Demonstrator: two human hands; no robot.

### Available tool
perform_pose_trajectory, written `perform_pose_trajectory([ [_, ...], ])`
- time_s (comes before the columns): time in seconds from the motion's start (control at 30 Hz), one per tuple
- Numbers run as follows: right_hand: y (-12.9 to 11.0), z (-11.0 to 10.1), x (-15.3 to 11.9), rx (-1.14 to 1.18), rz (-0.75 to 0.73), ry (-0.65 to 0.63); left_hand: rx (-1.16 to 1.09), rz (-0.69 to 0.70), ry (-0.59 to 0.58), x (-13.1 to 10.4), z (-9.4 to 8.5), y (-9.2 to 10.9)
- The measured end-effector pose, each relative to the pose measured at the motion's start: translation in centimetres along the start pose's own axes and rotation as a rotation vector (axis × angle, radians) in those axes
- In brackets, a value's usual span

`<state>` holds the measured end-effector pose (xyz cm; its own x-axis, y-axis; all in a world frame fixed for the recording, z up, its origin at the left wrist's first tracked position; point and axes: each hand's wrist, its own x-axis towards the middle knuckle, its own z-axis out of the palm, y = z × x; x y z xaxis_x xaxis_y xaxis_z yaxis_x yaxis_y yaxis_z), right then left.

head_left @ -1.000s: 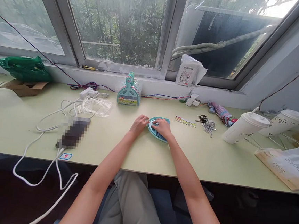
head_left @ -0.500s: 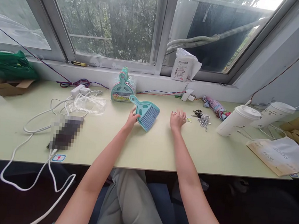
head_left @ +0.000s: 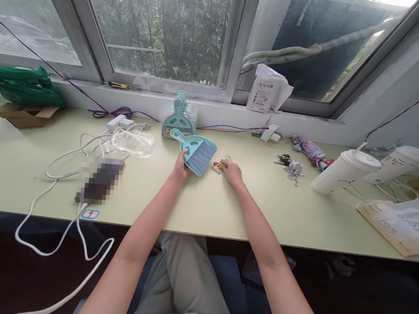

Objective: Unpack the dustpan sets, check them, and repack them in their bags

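My left hand (head_left: 182,166) is closed on the lower left edge of a mint-green mini dustpan and brush set (head_left: 196,152). The set is tilted, its handle up to the left and its grey-blue bristles toward the right. Just right of the bristles, my right hand (head_left: 233,173) pinches a small colourful printed card (head_left: 219,166), close above the table. The fingers cover part of the card. Behind the held set stands a row of similar dustpan sets (head_left: 179,120) in clear wrap, against the wall.
Left on the table (head_left: 205,210) are a blurred-out dark device (head_left: 101,181), white cables and clear plastic wrap (head_left: 132,143). To the right lie keys (head_left: 292,169), a folded umbrella (head_left: 312,154), white lidded cups (head_left: 345,171) and a paper bag (head_left: 402,222).
My right hand has moved left with the printed card, from near the keys to beside the bristles. The held set has shifted slightly left, and the view has turned a little.
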<state>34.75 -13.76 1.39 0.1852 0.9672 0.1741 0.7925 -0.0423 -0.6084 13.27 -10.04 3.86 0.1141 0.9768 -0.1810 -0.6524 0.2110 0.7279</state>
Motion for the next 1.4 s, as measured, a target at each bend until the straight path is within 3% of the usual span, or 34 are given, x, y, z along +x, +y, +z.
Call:
perform_pose_trajectory([
  [0.13, -0.1, -0.9, 0.2, 0.171, 0.068, 0.206, 0.022, 0.030, 0.007, 0.3, -0.4, -0.1],
  [0.23, -1.2, -1.6, 0.1, 0.478, 0.013, 0.453, 0.048, 0.032, 0.014, 0.2, -0.2, -0.5],
  [0.3, -2.7, -1.3, -0.4, 0.555, -0.068, 0.498, 0.062, 0.026, -0.026, -0.3, 0.3, -0.9],
  [0.37, -4.4, -0.4, -1.3, 0.487, -0.185, 0.403, 0.067, 0.023, -0.124, -1.0, 1.0, -1.2],
  [0.43, -5.9, 0.9, -2.2, 0.319, -0.302, 0.230, 0.069, 0.030, -0.211, -1.6, 1.5, -1.4],
  [0.53, -7.0, 2.5, -3.1, 0.079, -0.349, 0.034, 0.091, 0.061, -0.203, -2.0, 1.6, -1.3],
  [0.77, -6.5, 2.6, -3.0, -0.016, -0.310, -0.038, 0.160, 0.061, -0.097, -0.7, 0.4, -1.5],
  [0.9, -6.2, 2.1, -2.6, 0.165, -0.210, 0.078, 0.143, 0.061, -0.111, -0.7, 0.6, -1.5],
  [1.0, -5.7, 1.8, -2.2, 0.517, -0.032, 0.171, 0.146, 0.036, -0.148, -1.1, 0.9, -1.4],
  [1.17, -4.7, 1.6, -1.6, 1.174, 0.154, -0.125, 0.179, 0.004, -0.243, -1.7, 1.0, -1.1],
  [1.3, -4.4, 1.6, -1.3, 1.344, 0.235, -0.097, 0.329, 0.005, -0.289, -1.2, 0.2, -0.1],
  [1.4, -3.8, 1.3, -1.0, 1.387, 0.277, -0.067, 0.567, 0.138, -0.209, -0.3, -1.0, 1.2],
])
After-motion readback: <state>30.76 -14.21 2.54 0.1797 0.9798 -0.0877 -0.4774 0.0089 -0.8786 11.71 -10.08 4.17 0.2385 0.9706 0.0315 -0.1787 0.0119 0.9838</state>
